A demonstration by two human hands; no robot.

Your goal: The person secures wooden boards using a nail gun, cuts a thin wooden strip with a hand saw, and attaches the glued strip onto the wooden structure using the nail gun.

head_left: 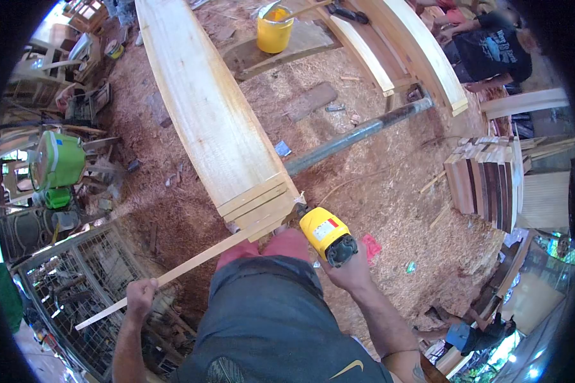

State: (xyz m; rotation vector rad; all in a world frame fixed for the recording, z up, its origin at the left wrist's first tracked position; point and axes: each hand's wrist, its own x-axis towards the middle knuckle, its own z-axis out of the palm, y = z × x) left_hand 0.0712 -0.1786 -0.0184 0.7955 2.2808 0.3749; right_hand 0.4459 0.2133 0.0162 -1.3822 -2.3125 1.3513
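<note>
My left hand [142, 296] is closed around a thin wooden strip [198, 260], which slants up to the near end of a wide pale plank [214, 115]. Several short strips [254, 199] lie side by side across that end of the plank. In my right hand [350, 268] is a yellow nail gun [324, 228] with a black cap. Its nose is close to the plank's right corner, near the far end of the strip; I cannot tell whether it touches. The gun's body hides most of my right fingers.
A metal pipe [358, 135] runs beneath the plank. Beyond it are a yellow bucket [275, 33] and curved boards [421, 45]. Stacked wood [482, 182] stands right, a wire-mesh frame [86, 281] left. A person in a dark shirt [495, 51] and another person [476, 335] are at right.
</note>
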